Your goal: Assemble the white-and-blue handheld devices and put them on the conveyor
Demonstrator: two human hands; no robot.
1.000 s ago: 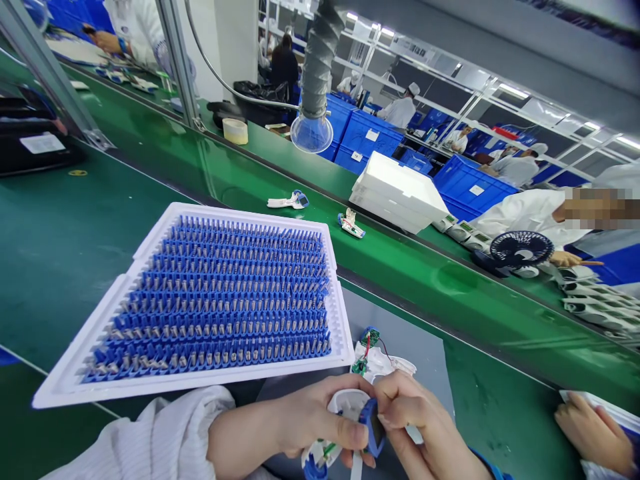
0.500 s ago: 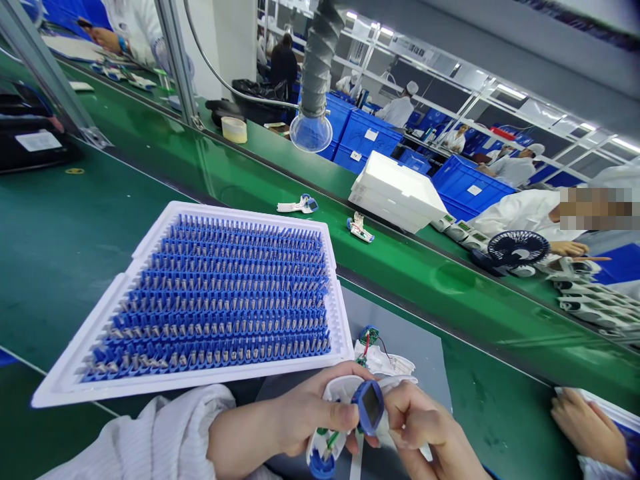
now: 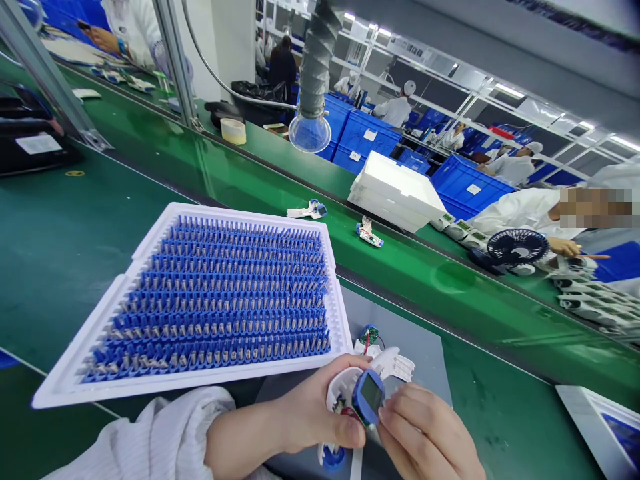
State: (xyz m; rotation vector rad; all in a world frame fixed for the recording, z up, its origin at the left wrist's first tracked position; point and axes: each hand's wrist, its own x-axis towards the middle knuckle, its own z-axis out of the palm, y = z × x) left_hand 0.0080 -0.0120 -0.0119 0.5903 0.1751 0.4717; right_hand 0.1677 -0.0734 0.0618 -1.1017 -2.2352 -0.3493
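My left hand (image 3: 313,410) wraps around an open white handheld housing (image 3: 340,388), its thumb across the front. Wires and a bit of circuit board show inside, and a blue cap (image 3: 333,458) is at its lower end. At the top of the housing sits a blue-rimmed display (image 3: 371,396), tilted. My right hand (image 3: 430,430) has its fingers closed at the display's right edge, with the fingertips partly hidden. Just behind, a white shell (image 3: 400,365) and a small green circuit board (image 3: 369,335) with wires lie on the grey mat (image 3: 425,347).
To the left stands a white tray (image 3: 343,333) filled with rows of blue clips holding metal pieces. Two part-built white devices, one (image 3: 311,210) with a display and one (image 3: 370,233) open, lie on the green belt (image 3: 280,190). Another tray (image 3: 583,417) is at right; a co-worker sits beyond a fan (image 3: 517,247).
My right hand has shifted so its fingers come together at the display's edge. Both devices on the belt have moved right. Another person's hand has left the right-hand tray.
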